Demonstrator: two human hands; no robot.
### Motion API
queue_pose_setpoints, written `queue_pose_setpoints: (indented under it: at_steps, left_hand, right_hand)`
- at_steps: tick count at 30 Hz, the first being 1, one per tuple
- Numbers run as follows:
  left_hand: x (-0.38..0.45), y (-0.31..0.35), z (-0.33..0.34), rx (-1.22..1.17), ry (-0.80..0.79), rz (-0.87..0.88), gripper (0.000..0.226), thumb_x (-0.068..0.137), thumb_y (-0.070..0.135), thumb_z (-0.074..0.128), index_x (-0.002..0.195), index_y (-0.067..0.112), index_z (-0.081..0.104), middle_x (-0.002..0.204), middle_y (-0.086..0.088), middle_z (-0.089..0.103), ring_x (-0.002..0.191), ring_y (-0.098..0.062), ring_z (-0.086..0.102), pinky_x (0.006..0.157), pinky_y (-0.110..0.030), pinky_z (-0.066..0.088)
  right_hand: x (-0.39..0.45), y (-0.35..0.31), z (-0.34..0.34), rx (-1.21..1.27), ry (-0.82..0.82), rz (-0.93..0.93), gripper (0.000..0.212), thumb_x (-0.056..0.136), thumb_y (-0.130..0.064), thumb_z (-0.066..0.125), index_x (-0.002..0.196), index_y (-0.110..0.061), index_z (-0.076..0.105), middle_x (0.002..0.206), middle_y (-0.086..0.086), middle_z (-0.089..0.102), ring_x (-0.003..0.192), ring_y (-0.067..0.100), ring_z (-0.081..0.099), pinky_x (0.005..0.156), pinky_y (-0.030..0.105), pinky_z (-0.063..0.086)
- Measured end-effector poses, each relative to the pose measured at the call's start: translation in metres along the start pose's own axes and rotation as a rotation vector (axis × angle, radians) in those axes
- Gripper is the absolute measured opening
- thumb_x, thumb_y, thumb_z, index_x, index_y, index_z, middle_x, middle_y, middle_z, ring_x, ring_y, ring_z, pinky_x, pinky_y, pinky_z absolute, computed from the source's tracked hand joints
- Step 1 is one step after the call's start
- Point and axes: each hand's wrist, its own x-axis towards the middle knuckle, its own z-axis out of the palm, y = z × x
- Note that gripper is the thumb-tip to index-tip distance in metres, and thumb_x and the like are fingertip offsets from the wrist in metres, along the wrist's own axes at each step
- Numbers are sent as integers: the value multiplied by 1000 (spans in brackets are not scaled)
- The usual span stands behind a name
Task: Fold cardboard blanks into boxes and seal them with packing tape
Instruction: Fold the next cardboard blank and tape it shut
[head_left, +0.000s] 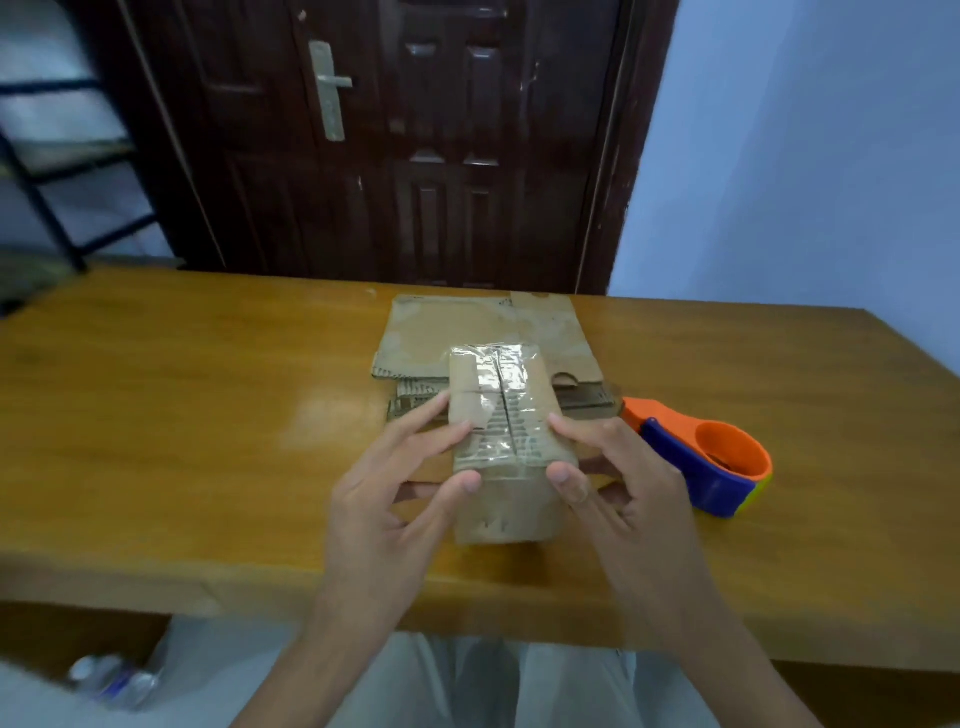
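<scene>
Cardboard box (501, 447), small and folded, sits between 2 bare hands above the near middle of the wooden table (182, 415). Its top flaps meet in a centre seam covered by clear packing tape (493, 387), which is wrinkled and shiny. On the box's left side, the left hand (387, 512) has its thumb pressed at the near top corner and its fingers (431, 415) spread along the edge. Mirroring it, the right hand (631, 486) sets its thumb on the near right corner and its fingers against the right side; both hands are clamped on the box.

Just behind the box lies a stack of flat cardboard blanks (467, 332), and the box hides part of it. An orange and blue tape dispenser (711, 460) rests on the table just right of the right hand. Beyond the table stands a dark wooden door (415, 145) with a metal handle, a pale blue wall (805, 156) to its right and a black metal rack (47, 171) at far left.
</scene>
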Motion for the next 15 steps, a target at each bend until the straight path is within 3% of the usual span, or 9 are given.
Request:
queue_pose_setpoints:
  at_steps: [5, 8, 10, 13, 15]
  left_hand:
    - [27, 4, -82, 157, 131, 29, 36, 93, 30, 73, 128, 23, 73, 145, 10, 62, 125, -5, 64, 75, -20, 62]
    - [68, -13, -127, 316, 175, 113, 34, 97, 29, 71, 130, 19, 72, 147, 7, 61, 120, -3, 65, 74, -16, 60]
    - [105, -36, -156, 305, 188, 85, 33, 99, 31, 69, 131, 21, 72, 142, 8, 64, 118, -2, 66, 78, -24, 62]
    - [154, -84, -189, 176, 157, -10, 29, 101, 27, 68, 127, 17, 73, 124, 7, 74, 113, -10, 70, 86, -43, 64]
    - [171, -123, -198, 159, 130, -47, 25, 102, 22, 68, 126, 16, 74, 120, 6, 75, 111, -13, 72, 86, -46, 64]
  right_hand:
    - [54, -47, 66, -9, -50, -129, 38, 101, -54, 57, 131, -32, 67, 120, -22, 67, 104, 0, 68, 74, 18, 58]
    - [103, -68, 117, 4, -49, -187, 32, 103, -52, 59, 129, -35, 65, 118, -20, 67, 95, 0, 70, 70, 29, 62]
    - [142, -76, 152, -33, -39, -208, 30, 103, -54, 57, 129, -39, 62, 117, -16, 67, 90, 1, 70, 69, 33, 62]
    - [193, -72, 204, -46, -94, -190, 32, 100, -54, 57, 129, -41, 61, 114, -11, 67, 95, 5, 68, 81, 35, 60]
    - [214, -57, 233, -12, -156, -138, 32, 98, -52, 60, 128, -39, 63, 110, -9, 69, 99, 7, 67, 87, 40, 60]
